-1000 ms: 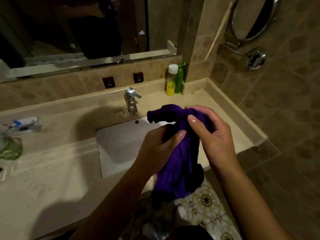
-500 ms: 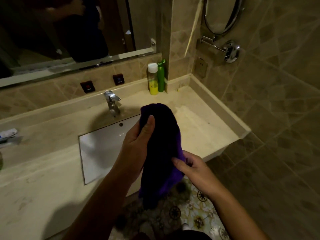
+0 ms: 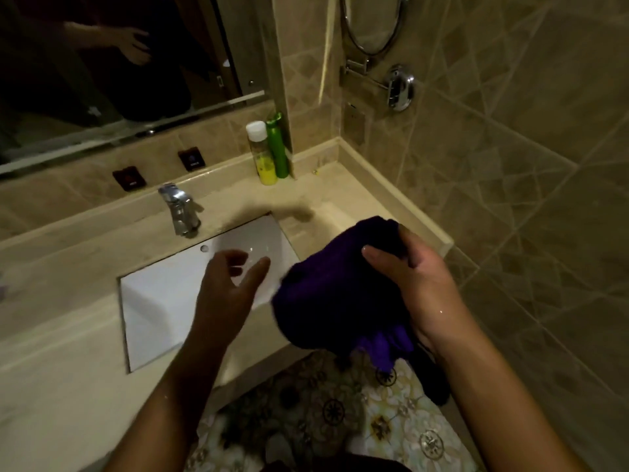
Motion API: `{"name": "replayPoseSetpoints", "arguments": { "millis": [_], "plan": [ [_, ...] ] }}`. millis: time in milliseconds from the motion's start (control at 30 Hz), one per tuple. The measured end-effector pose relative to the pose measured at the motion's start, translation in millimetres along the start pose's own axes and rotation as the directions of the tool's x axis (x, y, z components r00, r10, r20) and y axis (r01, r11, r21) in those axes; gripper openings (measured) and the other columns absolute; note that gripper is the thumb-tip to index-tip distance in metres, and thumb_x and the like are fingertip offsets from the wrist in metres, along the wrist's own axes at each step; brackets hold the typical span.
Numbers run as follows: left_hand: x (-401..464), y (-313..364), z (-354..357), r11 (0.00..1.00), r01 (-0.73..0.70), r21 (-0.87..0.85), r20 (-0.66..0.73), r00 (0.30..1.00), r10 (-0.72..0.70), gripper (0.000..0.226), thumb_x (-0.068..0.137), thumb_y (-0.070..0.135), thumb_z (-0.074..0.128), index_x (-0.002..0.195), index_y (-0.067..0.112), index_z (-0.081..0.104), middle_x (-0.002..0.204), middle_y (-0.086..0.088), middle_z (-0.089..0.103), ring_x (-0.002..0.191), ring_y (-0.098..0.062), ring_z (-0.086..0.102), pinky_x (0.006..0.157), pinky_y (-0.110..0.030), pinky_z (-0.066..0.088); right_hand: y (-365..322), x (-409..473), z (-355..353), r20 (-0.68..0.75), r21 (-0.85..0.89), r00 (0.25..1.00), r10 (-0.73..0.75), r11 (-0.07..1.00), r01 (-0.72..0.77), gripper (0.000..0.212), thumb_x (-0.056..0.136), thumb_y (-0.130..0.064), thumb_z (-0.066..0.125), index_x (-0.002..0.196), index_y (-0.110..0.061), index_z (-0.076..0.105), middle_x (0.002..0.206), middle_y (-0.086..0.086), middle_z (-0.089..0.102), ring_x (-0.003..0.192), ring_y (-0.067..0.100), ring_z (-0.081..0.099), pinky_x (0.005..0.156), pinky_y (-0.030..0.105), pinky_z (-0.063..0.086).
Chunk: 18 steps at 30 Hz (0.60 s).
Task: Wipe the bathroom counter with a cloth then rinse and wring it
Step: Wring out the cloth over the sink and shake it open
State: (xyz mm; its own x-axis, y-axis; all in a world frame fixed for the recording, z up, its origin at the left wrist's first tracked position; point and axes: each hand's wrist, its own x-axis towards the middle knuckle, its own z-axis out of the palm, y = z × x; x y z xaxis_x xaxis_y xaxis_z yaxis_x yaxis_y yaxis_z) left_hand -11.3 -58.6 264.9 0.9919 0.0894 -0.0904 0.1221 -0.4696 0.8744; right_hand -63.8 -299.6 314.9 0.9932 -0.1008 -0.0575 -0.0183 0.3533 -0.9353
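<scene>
While the right hand (image 3: pixel 413 287) grips the cloth (image 3: pixel 335 291), spread left fingers (image 3: pixel 238 264) hover over the sink (image 3: pixel 163 301).

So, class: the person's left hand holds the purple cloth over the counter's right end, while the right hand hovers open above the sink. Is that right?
Not quite: the hands are swapped. In the head view the right hand holds the purple cloth over the counter's right end, while the left hand hovers open above the sink.
</scene>
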Motion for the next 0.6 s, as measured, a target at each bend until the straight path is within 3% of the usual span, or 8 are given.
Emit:
{"name": "replayPoseSetpoints", "arguments": {
  "millis": [33, 100, 167, 233, 300, 367, 500, 600],
  "plan": [
    [-8.3, 1.1, 12.7, 0.999, -0.038, 0.014, 0.020, 0.999, 0.038, 0.050, 0.090, 0.064, 0.061, 0.116, 0.021, 0.062, 0.112, 0.003, 0.066, 0.102, -0.013, 0.064, 0.080, -0.030, 0.052, -2.8, 3.4, -4.2, -0.015, -0.036, 1.000, -0.008, 0.999, 0.008, 0.014, 0.088, -0.014, 0.074, 0.097, -0.025, 0.076, 0.103, 0.012, 0.073, 0.097, 0.032, 0.070, 0.093, 0.051, 0.054],
    [-24.9, 5.5, 39.7, 1.000, 0.001, -0.011, 0.226, 0.974, 0.002, 0.050, 0.090, 0.072, 0.051, 0.101, 0.026, 0.068, 0.100, 0.007, 0.073, 0.093, -0.010, 0.068, 0.077, -0.028, 0.049, -5.8, 10.0, -11.8, -0.037, -0.068, 0.999, -0.006, 0.998, 0.004, 0.017, 0.092, -0.012, 0.069, 0.097, -0.028, 0.075, 0.098, 0.007, 0.075, 0.093, 0.027, 0.072, 0.086, 0.045, 0.056],
    [-38.0, 8.4, 66.5, 0.994, 0.099, -0.037, 0.464, 0.883, -0.071, 0.043, 0.089, 0.068, 0.046, 0.104, 0.035, 0.069, 0.100, 0.010, 0.077, 0.099, -0.011, 0.071, 0.080, -0.024, 0.051, -9.3, 14.8, -16.7, -0.030, -0.040, 0.999, 0.014, 0.999, -0.015, 0.023, 0.095, -0.009, 0.063, 0.103, -0.027, 0.074, 0.097, 0.003, 0.076, 0.091, 0.022, 0.072, 0.081, 0.036, 0.057],
    [-46.8, 10.7, 88.1, 0.992, 0.094, -0.085, 0.558, 0.829, -0.031, 0.033, 0.089, 0.062, 0.050, 0.112, 0.042, 0.064, 0.105, 0.021, 0.077, 0.104, -0.001, 0.071, 0.085, -0.017, 0.051, -14.1, 18.8, -20.4, -0.006, -0.010, 0.999, 0.032, 0.999, -0.032, 0.026, 0.096, -0.007, 0.060, 0.104, -0.028, 0.074, 0.098, 0.002, 0.075, 0.093, 0.022, 0.072, 0.084, 0.039, 0.057],
    [-51.2, 17.7, 104.1, 0.972, 0.126, -0.199, 0.567, 0.824, 0.009, 0.021, 0.099, 0.051, 0.054, 0.113, 0.038, 0.062, 0.102, 0.024, 0.076, 0.098, 0.010, 0.069, 0.084, -0.014, 0.051, -18.6, 21.9, -24.5, 0.013, 0.023, 0.998, 0.058, 0.998, -0.058, 0.029, 0.097, -0.006, 0.057, 0.105, -0.029, 0.074, 0.103, 0.004, 0.076, 0.099, 0.026, 0.071, 0.091, 0.044, 0.056],
    [-49.4, 25.9, 111.7, 0.934, 0.165, -0.318, 0.544, 0.838, 0.037, 0.015, 0.103, 0.029, 0.054, 0.116, 0.029, 0.060, 0.105, 0.017, 0.074, 0.094, 0.009, 0.070, 0.080, -0.013, 0.052, -20.6, 24.9, -30.0, 0.044, 0.062, 0.995, 0.086, 0.994, -0.088, 0.027, 0.099, -0.006, 0.056, 0.110, -0.025, 0.072, 0.108, 0.009, 0.074, 0.104, 0.030, 0.070, 0.095, 0.047, 0.055],
    [-27.2, 27.6, 109.4, 0.870, 0.188, -0.457, 0.425, 0.905, 0.027, 0.056, 0.077, 0.031, 0.077, 0.130, 0.023, 0.060, 0.120, -0.006, 0.076, 0.110, -0.021, 0.073, 0.086, -0.031, 0.059, -26.3, 35.5, -42.8, 0.062, 0.013, 0.993, 0.105, 0.994, -0.106, 0.027, 0.098, -0.008, 0.056, 0.123, -0.012, 0.067, 0.117, 0.018, 0.071, 0.108, 0.033, 0.070, 0.095, 0.044, 0.057],
    [-9.5, 29.5, 95.6, 0.881, 0.082, -0.466, 0.309, 0.948, 0.075, 0.057, 0.074, 0.032, 0.080, 0.128, 0.025, 0.060, 0.124, -0.008, 0.074, 0.114, -0.027, 0.071, 0.090, -0.038, 0.061, -28.9, 49.0, -53.3, 0.010, -0.095, 0.996, 0.092, 0.991, -0.091, 0.021, 0.097, -0.007, 0.058, 0.115, -0.007, 0.069, 0.107, 0.015, 0.075, 0.097, 0.027, 0.073, 0.085, 0.035, 0.058]
  ]
}}
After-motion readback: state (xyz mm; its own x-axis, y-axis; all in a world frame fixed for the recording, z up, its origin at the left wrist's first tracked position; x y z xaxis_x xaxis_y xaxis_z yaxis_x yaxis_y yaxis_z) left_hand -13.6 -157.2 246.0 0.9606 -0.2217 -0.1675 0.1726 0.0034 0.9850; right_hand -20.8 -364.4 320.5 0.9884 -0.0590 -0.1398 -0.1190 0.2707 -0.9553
